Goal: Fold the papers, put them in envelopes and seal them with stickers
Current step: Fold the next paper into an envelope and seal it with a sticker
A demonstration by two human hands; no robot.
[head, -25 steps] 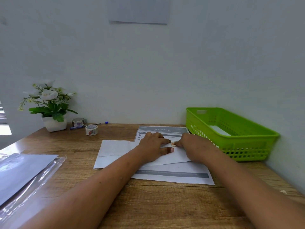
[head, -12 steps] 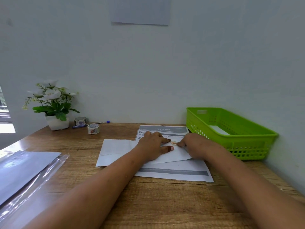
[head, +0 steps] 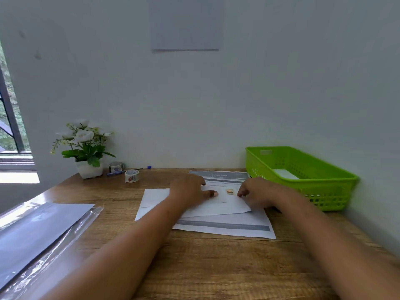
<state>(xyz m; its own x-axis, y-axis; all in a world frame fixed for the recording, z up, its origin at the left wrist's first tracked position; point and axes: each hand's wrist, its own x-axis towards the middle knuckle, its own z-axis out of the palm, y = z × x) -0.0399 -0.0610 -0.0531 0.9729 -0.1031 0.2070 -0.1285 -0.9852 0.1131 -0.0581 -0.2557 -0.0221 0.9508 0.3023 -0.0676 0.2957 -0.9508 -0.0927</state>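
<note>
A white envelope point(head: 155, 202) lies on a printed paper point(head: 227, 227) in the middle of the desk. A small colourful sticker point(head: 229, 192) sits on the envelope's flap, between my hands. My left hand point(head: 190, 190) rests flat on the envelope, fingers spread, thumb pointing toward the sticker. My right hand point(head: 257, 192) is at the envelope's right end with its fingers curled on that edge, just right of the sticker.
A green basket point(head: 324, 191) stands at the right against the wall, with a white envelope point(head: 285, 174) inside. Two sticker rolls point(head: 131, 176), a pen point(head: 127, 171) and a potted plant point(head: 86, 152) stand at the back left. A plastic sleeve of sheets point(head: 39, 230) lies front left.
My right hand has slid right off the sticker, which now shows. The left hand stays pressed on the envelope. The view has tilted up and left.
</note>
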